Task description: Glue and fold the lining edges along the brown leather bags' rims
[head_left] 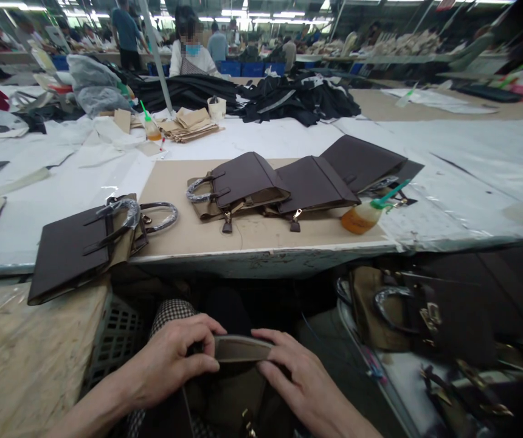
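In my lap lies a dark brown handbag [229, 395], its brown lining and some gold-coloured hardware showing. My left hand [183, 353] is closed on one end of the bag's upper edge [243, 350], thumb below and fingers above. At the other end of this edge, my right hand [291, 368] grips it the same way. The short stretch between my hands is held roughly level, facing me. Much of the handbag's body is in shadow or hidden by my hands and forearms.
A finished-looking handbag [72, 246] with wrapped handles overhangs the table edge at left. Several brown bags [252, 179] lie across the brown board [188, 240]. A glue bottle [362, 216] stands to their right. More bags [380, 316] are stacked at lower right. A masked person [193, 58] is opposite.
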### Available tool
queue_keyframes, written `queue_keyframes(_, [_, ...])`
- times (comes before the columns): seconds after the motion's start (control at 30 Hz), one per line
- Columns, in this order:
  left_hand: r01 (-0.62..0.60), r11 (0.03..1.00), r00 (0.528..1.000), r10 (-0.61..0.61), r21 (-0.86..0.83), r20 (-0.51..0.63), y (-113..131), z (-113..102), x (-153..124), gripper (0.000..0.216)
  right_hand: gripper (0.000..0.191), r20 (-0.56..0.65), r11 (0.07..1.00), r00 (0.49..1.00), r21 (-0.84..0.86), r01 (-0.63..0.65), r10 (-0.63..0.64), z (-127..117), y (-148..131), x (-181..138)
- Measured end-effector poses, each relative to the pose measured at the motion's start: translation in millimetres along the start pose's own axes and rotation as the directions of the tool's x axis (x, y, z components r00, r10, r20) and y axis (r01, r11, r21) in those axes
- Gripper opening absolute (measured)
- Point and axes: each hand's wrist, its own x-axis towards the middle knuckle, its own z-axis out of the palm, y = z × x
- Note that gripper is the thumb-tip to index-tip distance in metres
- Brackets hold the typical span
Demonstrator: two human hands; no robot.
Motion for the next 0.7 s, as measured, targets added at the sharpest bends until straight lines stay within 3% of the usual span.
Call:
queue_keyframes(0.1, [0.032,0.999,0.995,-0.030,0.031,-0.092,-1.4,6.9,-2.4,0.016,0.017,-0.135,0.977,0.984,0.195,-0.088,0.116,12.0,8.8,0.1])
queue_keyframes(0.2, [0.060,0.996,0.984,-0.048,0.063,-0.169,-0.7,13.7,-3.1,0.017,0.013,-0.253,0.956,0.954,0.281,-0.087,0.161,24.7,17.2,-1.5])
queue_keyframes(0.43, [0.101,0.991,0.965,-0.077,0.083,-0.253,-0.1,20.9,-1.9,0.017,0.007,-0.368,0.976,0.929,0.211,0.063,0.020,33.2,20.8,-11.0])
queue_keyframes(0.53, [0.104,0.990,0.961,-0.076,0.094,-0.266,-1.5,22.1,-2.1,0.018,0.007,-0.354,0.956,0.935,0.279,0.086,0.019,31.2,21.6,-16.3])
queue_keyframes(0.7, [0.120,0.984,0.952,-0.077,0.129,-0.297,-2.6,25.2,-1.5,0.017,0.043,-0.200,0.859,0.948,0.498,-0.119,0.247,21.0,18.5,-19.6])
